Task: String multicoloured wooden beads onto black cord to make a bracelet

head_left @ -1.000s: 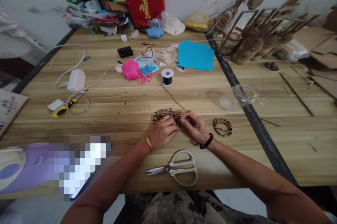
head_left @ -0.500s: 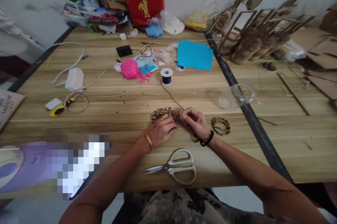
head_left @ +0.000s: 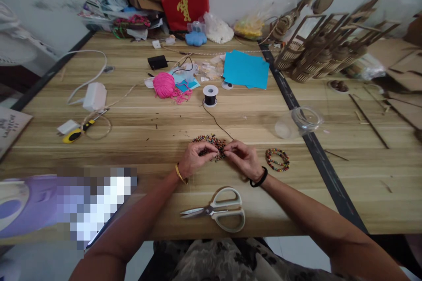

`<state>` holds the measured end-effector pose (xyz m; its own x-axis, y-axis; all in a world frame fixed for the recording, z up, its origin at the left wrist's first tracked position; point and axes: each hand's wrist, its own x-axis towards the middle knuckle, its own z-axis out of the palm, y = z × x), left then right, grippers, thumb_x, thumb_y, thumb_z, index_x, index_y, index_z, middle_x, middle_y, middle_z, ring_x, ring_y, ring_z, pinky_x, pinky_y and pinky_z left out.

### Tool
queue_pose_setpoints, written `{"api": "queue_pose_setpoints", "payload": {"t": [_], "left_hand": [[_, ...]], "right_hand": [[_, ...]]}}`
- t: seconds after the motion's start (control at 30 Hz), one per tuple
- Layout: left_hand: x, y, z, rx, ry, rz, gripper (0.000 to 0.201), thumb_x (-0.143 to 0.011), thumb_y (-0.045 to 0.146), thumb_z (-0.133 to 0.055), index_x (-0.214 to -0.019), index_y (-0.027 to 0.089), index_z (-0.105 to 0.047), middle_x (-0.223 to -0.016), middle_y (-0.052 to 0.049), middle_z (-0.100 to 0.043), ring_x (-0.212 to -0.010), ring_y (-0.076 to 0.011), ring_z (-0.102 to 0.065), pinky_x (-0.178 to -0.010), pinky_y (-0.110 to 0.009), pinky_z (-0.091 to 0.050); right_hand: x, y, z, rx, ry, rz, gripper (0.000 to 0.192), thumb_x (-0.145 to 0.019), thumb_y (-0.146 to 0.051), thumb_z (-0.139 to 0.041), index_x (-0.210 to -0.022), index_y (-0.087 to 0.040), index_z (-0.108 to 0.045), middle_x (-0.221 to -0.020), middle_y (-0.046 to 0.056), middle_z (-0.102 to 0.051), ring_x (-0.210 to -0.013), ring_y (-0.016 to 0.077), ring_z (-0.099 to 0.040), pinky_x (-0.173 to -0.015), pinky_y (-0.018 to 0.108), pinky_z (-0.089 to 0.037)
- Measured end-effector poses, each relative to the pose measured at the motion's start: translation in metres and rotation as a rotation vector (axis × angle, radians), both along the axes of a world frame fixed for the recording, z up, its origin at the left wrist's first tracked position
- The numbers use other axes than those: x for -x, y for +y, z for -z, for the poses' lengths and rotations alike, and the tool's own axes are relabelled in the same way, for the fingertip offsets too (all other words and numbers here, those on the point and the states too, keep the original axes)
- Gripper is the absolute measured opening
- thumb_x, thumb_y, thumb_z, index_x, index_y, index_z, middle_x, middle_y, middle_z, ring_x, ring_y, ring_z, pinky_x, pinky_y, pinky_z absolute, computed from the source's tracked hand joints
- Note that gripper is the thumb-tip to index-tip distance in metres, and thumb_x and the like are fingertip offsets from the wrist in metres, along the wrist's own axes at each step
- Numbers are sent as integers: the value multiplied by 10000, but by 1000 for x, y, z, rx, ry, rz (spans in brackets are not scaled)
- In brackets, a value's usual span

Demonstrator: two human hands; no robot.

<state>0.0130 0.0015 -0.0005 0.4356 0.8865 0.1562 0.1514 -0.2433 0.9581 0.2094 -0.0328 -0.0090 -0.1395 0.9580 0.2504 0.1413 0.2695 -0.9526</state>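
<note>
I looked down on a cluttered wooden worktable [head_left: 138, 140]. My left hand [head_left: 194, 160] and right hand [head_left: 245, 160] met fingertip to fingertip over the pile of coloured beads [head_left: 211, 144], both pinched shut on something too small to make out. A dark cord [head_left: 216, 120] ran from the right fingers back to the black thread spool [head_left: 210, 95]. A finished bead bracelet [head_left: 277, 159] lay just right of my wrist, the white-handled scissors [head_left: 219, 211] nearer me, and a pink yarn ball [head_left: 164, 85] well beyond.
</note>
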Motion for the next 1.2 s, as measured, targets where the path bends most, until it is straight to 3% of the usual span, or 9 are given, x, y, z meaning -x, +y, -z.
{"api": "queue_pose_setpoints", "payload": {"t": [0.17, 0.5, 1.2], "left_hand": [[1, 1, 3, 5, -20, 23, 164, -768, 281, -718, -806, 122, -736, -804, -95, -736, -751, -169, -672, -697, -269, -524], [2, 0, 1, 25, -21, 33, 154, -776, 261, -711, -818, 115, -739, -811, -101, -736, -758, -169, -672, -717, -272, -524], [3, 0, 1, 7, -44, 63, 156, -776, 280, -726, -810, 130, -748, -810, -95, -732, -773, -169, -674, -740, -280, -526]], "right_hand": [[-1, -2, -2, -129, -143, -29, 177, -904, -341, -595, -849, -180, -645, -774, 53, -644, -709, 161, -592, -615, 279, -477], [0, -4, -6, -240, -239, -65, 137, -933, -276, -532, -840, -195, -591, -758, 47, -601, -692, 160, -556, -598, 282, -453], [1, -4, -6, -261, -250, -88, 111, -926, -237, -532, -834, -194, -578, -742, 37, -586, -684, 154, -547, -601, 279, -436]]}}
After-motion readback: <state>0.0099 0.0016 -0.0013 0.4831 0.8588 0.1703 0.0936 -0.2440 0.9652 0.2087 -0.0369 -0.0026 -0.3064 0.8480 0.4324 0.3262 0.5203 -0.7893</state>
